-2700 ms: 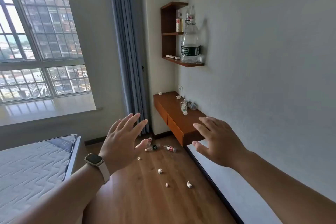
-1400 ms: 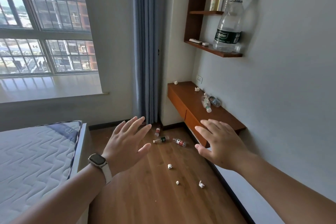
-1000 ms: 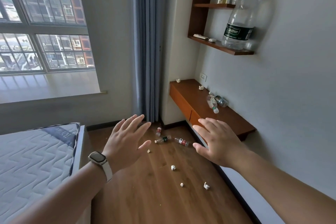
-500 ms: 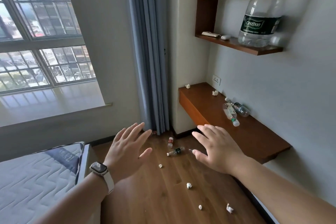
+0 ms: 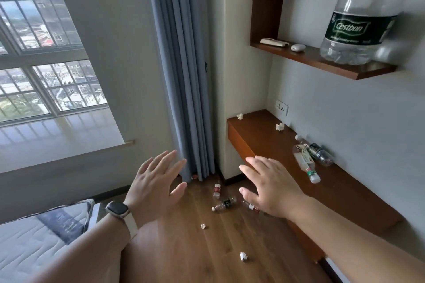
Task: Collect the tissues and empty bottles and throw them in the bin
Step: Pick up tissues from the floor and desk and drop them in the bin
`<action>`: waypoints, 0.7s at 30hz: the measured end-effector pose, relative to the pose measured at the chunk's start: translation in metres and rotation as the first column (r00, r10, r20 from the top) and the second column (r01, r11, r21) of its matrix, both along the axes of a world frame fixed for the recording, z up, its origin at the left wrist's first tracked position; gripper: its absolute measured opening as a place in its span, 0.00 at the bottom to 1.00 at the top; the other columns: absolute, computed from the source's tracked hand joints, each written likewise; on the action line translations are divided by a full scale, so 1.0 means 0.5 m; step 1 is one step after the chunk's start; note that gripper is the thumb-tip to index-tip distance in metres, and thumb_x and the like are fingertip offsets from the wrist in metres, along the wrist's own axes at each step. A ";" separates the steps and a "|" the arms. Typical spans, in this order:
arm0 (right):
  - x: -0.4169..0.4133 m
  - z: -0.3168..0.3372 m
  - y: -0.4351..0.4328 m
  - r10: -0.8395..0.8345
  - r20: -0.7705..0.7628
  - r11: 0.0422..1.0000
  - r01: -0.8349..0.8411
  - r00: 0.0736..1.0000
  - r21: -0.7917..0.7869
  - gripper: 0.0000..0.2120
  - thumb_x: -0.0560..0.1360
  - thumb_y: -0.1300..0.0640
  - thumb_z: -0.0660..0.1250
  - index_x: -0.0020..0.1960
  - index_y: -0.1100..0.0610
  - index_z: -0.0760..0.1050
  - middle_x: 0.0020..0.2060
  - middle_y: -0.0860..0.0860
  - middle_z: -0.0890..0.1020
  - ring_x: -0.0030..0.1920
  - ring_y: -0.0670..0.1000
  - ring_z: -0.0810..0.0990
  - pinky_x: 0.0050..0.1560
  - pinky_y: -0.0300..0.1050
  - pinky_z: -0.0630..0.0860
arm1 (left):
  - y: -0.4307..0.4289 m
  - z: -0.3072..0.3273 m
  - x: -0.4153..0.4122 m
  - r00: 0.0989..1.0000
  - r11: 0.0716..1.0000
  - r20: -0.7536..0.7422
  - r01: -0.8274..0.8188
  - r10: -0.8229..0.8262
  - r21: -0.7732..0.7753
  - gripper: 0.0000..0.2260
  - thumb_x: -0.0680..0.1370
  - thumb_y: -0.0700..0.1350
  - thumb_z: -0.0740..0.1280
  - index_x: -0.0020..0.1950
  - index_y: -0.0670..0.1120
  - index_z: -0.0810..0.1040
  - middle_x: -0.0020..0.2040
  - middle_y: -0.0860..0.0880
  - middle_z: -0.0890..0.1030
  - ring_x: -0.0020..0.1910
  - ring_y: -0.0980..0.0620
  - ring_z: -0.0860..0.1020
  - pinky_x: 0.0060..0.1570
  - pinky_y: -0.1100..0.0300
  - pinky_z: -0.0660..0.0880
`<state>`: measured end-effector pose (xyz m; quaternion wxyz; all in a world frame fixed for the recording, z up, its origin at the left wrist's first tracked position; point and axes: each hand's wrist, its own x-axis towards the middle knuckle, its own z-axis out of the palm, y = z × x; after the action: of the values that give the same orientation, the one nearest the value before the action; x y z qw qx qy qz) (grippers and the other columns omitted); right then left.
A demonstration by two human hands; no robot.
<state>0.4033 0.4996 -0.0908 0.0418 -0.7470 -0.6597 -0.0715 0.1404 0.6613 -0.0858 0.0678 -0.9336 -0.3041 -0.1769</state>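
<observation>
My left hand (image 5: 153, 185) and my right hand (image 5: 270, 187) are held out in the air, fingers spread, holding nothing. Beyond them on the wood floor lie small empty bottles: a red-label one (image 5: 216, 190) near the curtain, a dark-label one (image 5: 224, 204), and another red-label one (image 5: 250, 206) partly behind my right hand. Crumpled tissues lie on the floor (image 5: 203, 226) and nearer me (image 5: 243, 256). On the low wooden ledge (image 5: 259, 145) lie two tissues (image 5: 240, 116) (image 5: 280, 126) and two bottles (image 5: 305, 163) (image 5: 320, 154). No bin is in view.
A bed mattress (image 5: 34, 243) fills the lower left. A blue curtain (image 5: 184, 76) hangs in the corner beside a large window (image 5: 34, 64). A wall shelf (image 5: 322, 62) above the ledge carries a big water bottle (image 5: 358, 18) and small items.
I have walked closer to the corner; the ledge, shelf and floor bottles loom larger. Both hands stay raised with spread fingers and hold nothing.
</observation>
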 end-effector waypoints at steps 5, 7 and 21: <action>0.011 -0.050 0.106 -0.062 0.003 0.996 0.062 0.998 -0.067 0.30 0.76 0.37 0.52 0.71 0.53 0.69 0.70 0.56 0.71 0.70 0.57 0.67 0.68 0.55 0.64 | 0.131 -0.065 0.043 0.997 0.996 -0.006 0.077 -0.077 -0.052 0.24 0.76 0.61 0.59 0.69 0.52 0.73 0.72 0.48 0.71 0.72 0.47 0.67 0.70 0.49 0.61; 0.009 -0.071 0.149 -0.095 -0.009 0.992 0.094 0.995 -0.084 0.31 0.77 0.37 0.51 0.74 0.53 0.65 0.73 0.55 0.66 0.73 0.56 0.62 0.71 0.53 0.58 | 0.196 -0.099 0.061 0.993 0.989 -0.007 0.117 -0.118 -0.088 0.25 0.76 0.61 0.59 0.69 0.51 0.74 0.71 0.47 0.71 0.72 0.46 0.67 0.69 0.46 0.64; -0.019 -0.287 0.283 -0.484 -0.137 0.824 0.398 0.864 -0.404 0.29 0.78 0.36 0.50 0.75 0.49 0.59 0.75 0.50 0.59 0.75 0.52 0.54 0.72 0.51 0.53 | 0.479 -0.344 0.215 0.872 0.853 -0.147 0.402 -0.468 -0.332 0.26 0.73 0.59 0.57 0.68 0.50 0.73 0.69 0.45 0.73 0.68 0.42 0.71 0.63 0.41 0.71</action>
<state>0.3937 0.6410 -0.2344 -0.0369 -0.8775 -0.4596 0.1320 0.2477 0.9007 -0.2579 -0.0788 -0.9915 -0.0970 -0.0353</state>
